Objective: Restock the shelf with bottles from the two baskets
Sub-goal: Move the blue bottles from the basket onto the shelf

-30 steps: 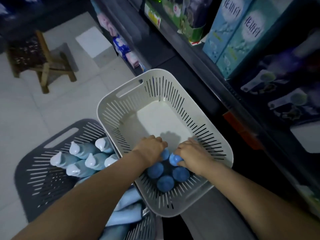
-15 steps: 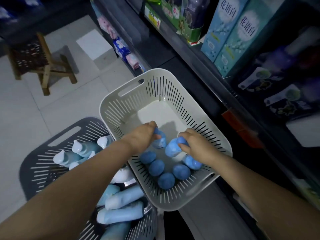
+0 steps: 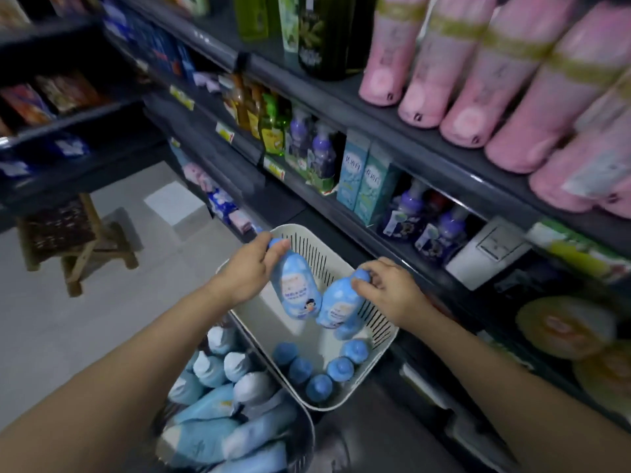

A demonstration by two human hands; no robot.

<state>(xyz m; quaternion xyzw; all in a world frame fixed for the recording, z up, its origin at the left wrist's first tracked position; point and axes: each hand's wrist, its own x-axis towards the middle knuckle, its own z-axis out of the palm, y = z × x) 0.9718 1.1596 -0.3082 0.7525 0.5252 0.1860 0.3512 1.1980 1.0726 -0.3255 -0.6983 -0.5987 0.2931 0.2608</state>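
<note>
Shop aisle, tiled floor. A dark shelf [image 3: 426, 158] on the right carries pink bottles [image 3: 454, 80] and teal boxes [image 3: 362, 179]. The white characters on the boxes are not legible.

A white basket [image 3: 384, 339] sits low by the shelf, with a grey basket [image 3: 307, 428] just beside it.

The left hand [image 3: 251, 268] grips a blue bottle [image 3: 297, 288] at its cap. The right hand [image 3: 392, 288] pinches the cap of a second bottle [image 3: 338, 305]. Both bottles hang tilted over the white basket, close together; contact cannot be told.

Each has a rounded sky-blue body, a blue cap and a pale label. The print is unreadable; the left one shows a dark-haired cartoon figure.

Several blue-capped bottles [image 3: 319, 387] stand in the white basket. Pale bottles [image 3: 211, 411] lie heaped in the grey one.
</note>
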